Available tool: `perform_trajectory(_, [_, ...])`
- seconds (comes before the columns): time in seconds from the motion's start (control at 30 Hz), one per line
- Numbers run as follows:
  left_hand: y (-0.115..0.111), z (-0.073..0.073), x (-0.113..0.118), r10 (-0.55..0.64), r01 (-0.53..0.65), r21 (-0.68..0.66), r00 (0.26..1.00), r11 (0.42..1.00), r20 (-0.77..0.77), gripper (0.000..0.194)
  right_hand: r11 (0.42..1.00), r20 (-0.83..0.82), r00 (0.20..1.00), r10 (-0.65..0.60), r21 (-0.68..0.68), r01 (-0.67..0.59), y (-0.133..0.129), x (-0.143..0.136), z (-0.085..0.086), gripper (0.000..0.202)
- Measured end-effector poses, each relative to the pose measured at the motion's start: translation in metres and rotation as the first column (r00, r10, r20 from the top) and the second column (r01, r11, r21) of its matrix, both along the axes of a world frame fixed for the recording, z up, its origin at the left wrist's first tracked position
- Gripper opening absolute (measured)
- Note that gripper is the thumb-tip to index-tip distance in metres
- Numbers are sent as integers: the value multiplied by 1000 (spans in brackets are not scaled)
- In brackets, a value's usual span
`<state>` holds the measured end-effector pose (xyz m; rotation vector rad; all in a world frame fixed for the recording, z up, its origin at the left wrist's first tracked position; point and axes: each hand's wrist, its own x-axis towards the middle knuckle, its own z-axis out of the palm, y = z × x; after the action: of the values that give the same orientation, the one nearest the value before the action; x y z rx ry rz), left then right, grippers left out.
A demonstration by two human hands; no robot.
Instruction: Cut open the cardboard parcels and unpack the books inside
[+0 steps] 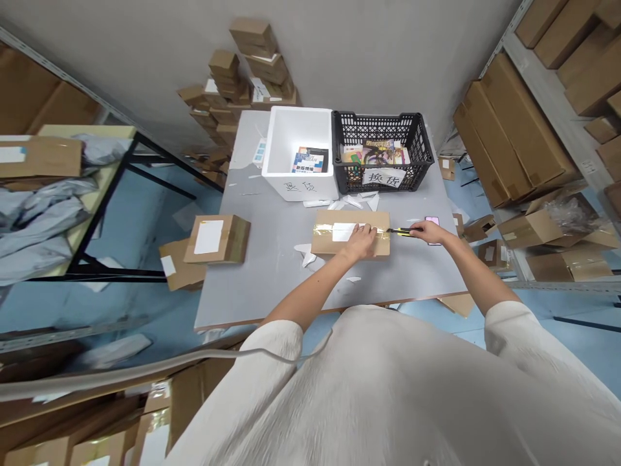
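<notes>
In front of me a taped cardboard box (324, 243) with a white label lies on the grey table. My left hand (361, 241) rests on its top, fingers stretched out over the label and tape. Wrapped round the handle of a black-and-yellow box cutter (403, 232) is my right hand (427, 232). The cutter's tip meets the right end of the box, at the clear tape. Beside my right hand, partly under it, lies a phone (433, 222). Torn white paper scraps (305, 254) lie around the box.
A white foam bin (298, 188) with books and a black plastic crate (422, 165) with booklets stand at the table's back. Another labelled box (237, 239) sits at the left edge. Stacked boxes (226, 65) rise by the wall; shelves (533, 71) flank the right.
</notes>
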<state>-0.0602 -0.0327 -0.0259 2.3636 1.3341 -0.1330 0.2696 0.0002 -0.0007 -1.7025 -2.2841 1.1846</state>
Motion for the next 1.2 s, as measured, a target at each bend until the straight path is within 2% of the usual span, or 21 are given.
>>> perform_trajectory(0.2, [-1,6,2,-13,13,-4,1000,1000,-24,86,971,313,933,175,104,-217,23,-12,3,43])
perform_trajectory(0.33, [-3,7,2,5,-5,-1,1000,1000,-16,84,941,418,887,198,171,-291,30,-23,0,45])
perform_trajectory(0.43, [-4,8,2,11,-12,-3,1000,1000,-8,85,956,360,914,186,148,-253,29,-22,-5,43])
perform_trajectory(0.57, [-4,8,2,15,-16,-7,1000,1000,-13,85,988,153,977,147,27,-153,16,-11,-16,40])
perform_trajectory(0.7, [-5,9,3,11,-11,-3,999,1000,-37,84,996,13,997,81,-40,-81,-1,-3,-24,40])
perform_trajectory(0.9, [-6,8,3,16,-15,11,999,1000,-36,81,998,-102,995,-2,-58,-4,-16,-6,-26,38])
perform_trajectory(1.1, [-7,7,2,25,-25,1,1000,1000,-19,81,979,-137,986,-100,-190,72,-30,-3,-28,45])
perform_trajectory(1.2, [-6,6,1,27,-27,2,1000,1000,1,84,975,-159,982,-98,-211,64,-37,-2,-32,44])
